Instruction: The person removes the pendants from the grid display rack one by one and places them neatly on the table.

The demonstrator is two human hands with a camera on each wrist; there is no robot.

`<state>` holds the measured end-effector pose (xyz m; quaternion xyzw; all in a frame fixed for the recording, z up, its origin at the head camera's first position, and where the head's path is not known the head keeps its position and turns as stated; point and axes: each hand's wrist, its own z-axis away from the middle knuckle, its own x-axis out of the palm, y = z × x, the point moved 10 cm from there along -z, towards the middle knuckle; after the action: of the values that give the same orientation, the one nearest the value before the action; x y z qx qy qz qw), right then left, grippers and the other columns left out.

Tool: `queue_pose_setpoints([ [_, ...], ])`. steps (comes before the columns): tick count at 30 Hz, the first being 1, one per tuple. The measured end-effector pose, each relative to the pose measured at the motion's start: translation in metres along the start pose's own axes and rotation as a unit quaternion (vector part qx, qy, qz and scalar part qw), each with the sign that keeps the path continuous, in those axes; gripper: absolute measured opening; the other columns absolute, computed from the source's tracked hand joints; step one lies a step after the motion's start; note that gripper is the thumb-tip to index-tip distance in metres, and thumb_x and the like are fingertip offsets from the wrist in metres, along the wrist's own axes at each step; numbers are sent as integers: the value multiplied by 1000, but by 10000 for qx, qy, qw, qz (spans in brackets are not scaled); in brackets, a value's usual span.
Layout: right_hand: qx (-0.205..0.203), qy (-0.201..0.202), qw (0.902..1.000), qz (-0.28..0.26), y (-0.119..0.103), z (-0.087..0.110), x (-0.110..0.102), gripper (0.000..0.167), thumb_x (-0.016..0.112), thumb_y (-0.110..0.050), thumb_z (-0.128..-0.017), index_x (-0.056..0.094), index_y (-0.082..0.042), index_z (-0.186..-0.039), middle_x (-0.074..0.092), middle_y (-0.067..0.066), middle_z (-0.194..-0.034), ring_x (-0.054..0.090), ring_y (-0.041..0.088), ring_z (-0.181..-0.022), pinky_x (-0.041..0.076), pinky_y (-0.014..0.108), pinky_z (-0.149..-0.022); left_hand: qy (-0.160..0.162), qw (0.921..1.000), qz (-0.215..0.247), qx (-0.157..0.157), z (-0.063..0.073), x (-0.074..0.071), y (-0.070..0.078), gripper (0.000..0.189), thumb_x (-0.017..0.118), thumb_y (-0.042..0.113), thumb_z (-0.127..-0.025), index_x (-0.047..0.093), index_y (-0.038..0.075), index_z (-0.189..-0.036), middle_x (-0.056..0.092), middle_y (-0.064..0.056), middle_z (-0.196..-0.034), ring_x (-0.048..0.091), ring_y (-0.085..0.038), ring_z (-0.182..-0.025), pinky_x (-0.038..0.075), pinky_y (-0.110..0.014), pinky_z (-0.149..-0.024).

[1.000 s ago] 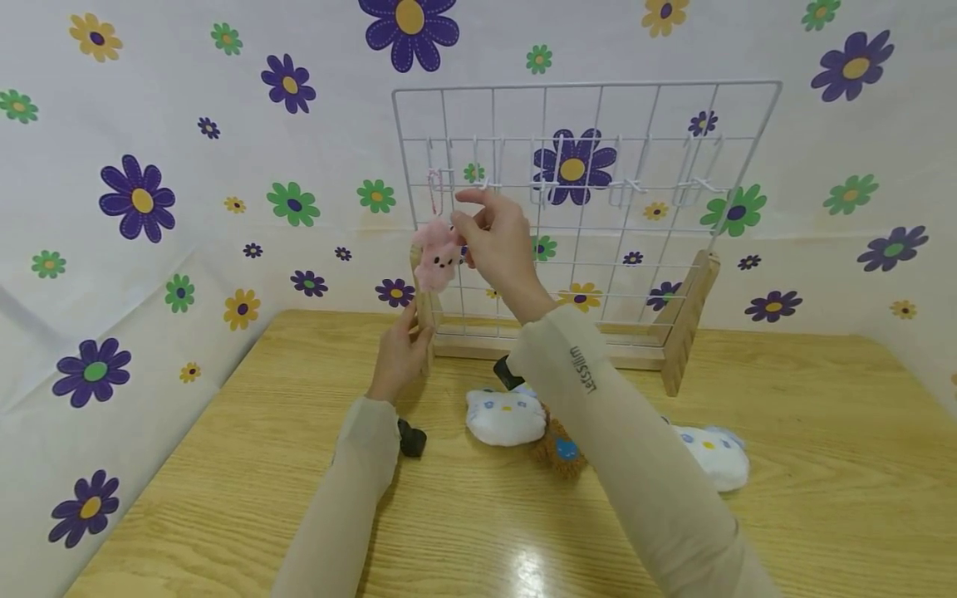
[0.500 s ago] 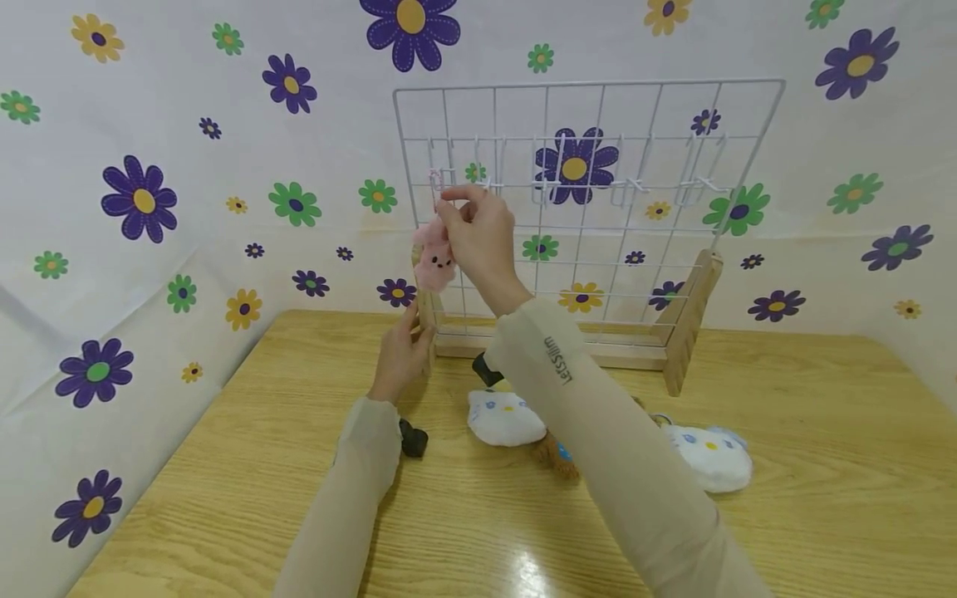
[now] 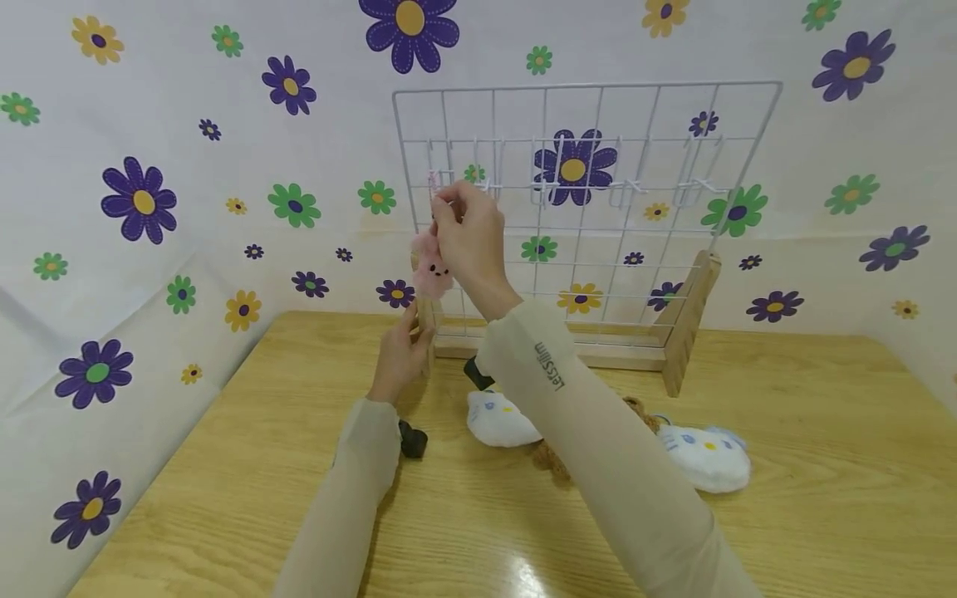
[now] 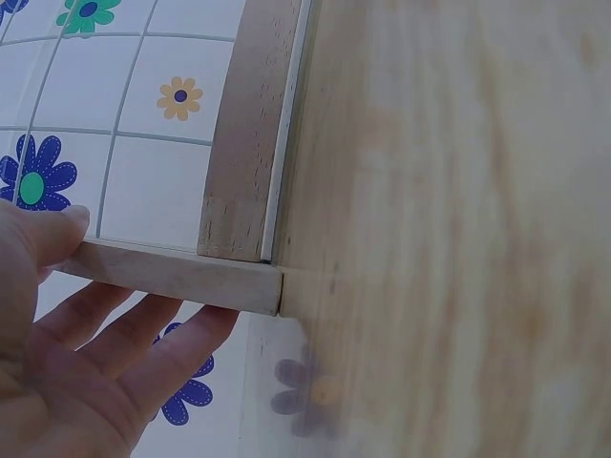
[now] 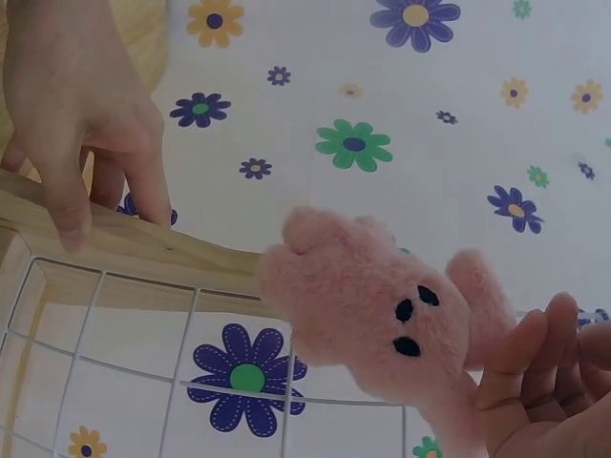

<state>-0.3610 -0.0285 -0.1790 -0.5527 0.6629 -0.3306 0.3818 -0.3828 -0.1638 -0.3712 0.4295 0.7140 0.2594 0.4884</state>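
My right hand (image 3: 473, 237) pinches the top of a pink plush bunny keychain (image 3: 431, 274), around the base of its bead chain (image 3: 432, 181). The chain reaches up to the leftmost white hook on a wire grid rack (image 3: 583, 85); whether its loop is over the hook is too small to tell. Seen from the right wrist, the plush (image 5: 358, 291) lies beside the fingertips (image 5: 516, 358), its black eyes and nose showing. My left hand (image 3: 399, 357) grips the rack's left wooden support (image 4: 181, 275), thumb on one side and fingers on the other.
More white hooks (image 3: 630, 191) line the grid to the right. On the wooden table (image 3: 247, 490) lie a white cat plush (image 3: 503, 422), a brown fluffy plush (image 3: 552, 461), and another white cat plush (image 3: 710, 461), partly behind the right sleeve (image 3: 598, 448). A flowered cloth hangs behind.
My right hand has moved left, from beside the plush's head to the chain at its top. The plush has sunk slightly and the chain is drawn straighter. The left hand stays on the support.
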Motion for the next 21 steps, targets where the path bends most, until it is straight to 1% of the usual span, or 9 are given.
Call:
queue_pose_setpoints([
  [2, -165, -21, 9998, -49, -4, 2, 0, 14, 54, -6, -105, 64, 4, -104, 60, 10, -78, 53, 15, -65, 45, 19, -51, -11, 10000, -38, -30, 0, 1, -1, 56, 56, 2, -104, 33, -8, -153, 50, -34, -142, 56, -47, -125, 53, -51, -98],
  [5, -324, -72, 9994, -131, -10, 3, 1, 13, 54, -7, -105, 63, 3, -102, 59, 9, -77, 53, 16, -65, 45, 19, -50, -32, 9999, -111, -97, -1, 1, -3, 49, 56, 4, -104, 39, -9, -149, 50, -34, -141, 55, -47, -126, 52, -52, -100],
  [9, -433, -205, 9986, -203, -17, 7, 1, 13, 54, -7, -106, 63, 2, -104, 58, 8, -77, 52, 17, -63, 44, 19, -49, -48, 9999, -100, -77, 0, 1, -3, 44, 55, 4, -104, 44, -5, -145, 52, -34, -140, 54, -47, -127, 51, -53, -102],
  [12, -495, -312, 9979, -259, -21, 11, 0, 14, 54, -7, -106, 63, 3, -106, 57, 9, -78, 52, 18, -63, 44, 19, -49, -12, 10000, -63, -71, 2, 0, -2, 45, 57, 4, -104, 45, -3, -147, 52, -34, -140, 55, -48, -126, 51, -53, -101],
  [15, -568, -387, 9972, -288, -23, 16, -2, 14, 54, -7, -106, 63, 3, -104, 57, 9, -77, 52, 18, -62, 45, 19, -49, -4, 10000, -85, 10, 2, 1, 1, 35, 57, 3, -103, 52, -6, -137, 55, -33, -136, 57, -46, -124, 52, -51, -100],
  [18, -694, -477, 9960, -282, -25, 20, -4, 14, 54, -5, -105, 63, 5, -103, 58, 10, -75, 51, 18, -61, 44, 20, -48, 4, 9999, -126, 53, 1, 1, 2, 27, 57, 3, -103, 56, -8, -128, 59, -32, -131, 60, -45, -121, 53, -49, -99],
  [21, -802, -570, 9948, -275, -27, 24, -4, 13, 55, -3, -104, 64, 7, -102, 58, 10, -75, 51, 19, -61, 43, 20, -48, 54, 9997, -221, 6, 0, 0, 1, 24, 56, 5, -104, 58, -8, -124, 63, -29, -125, 64, -42, -115, 56, -48, -96],
])
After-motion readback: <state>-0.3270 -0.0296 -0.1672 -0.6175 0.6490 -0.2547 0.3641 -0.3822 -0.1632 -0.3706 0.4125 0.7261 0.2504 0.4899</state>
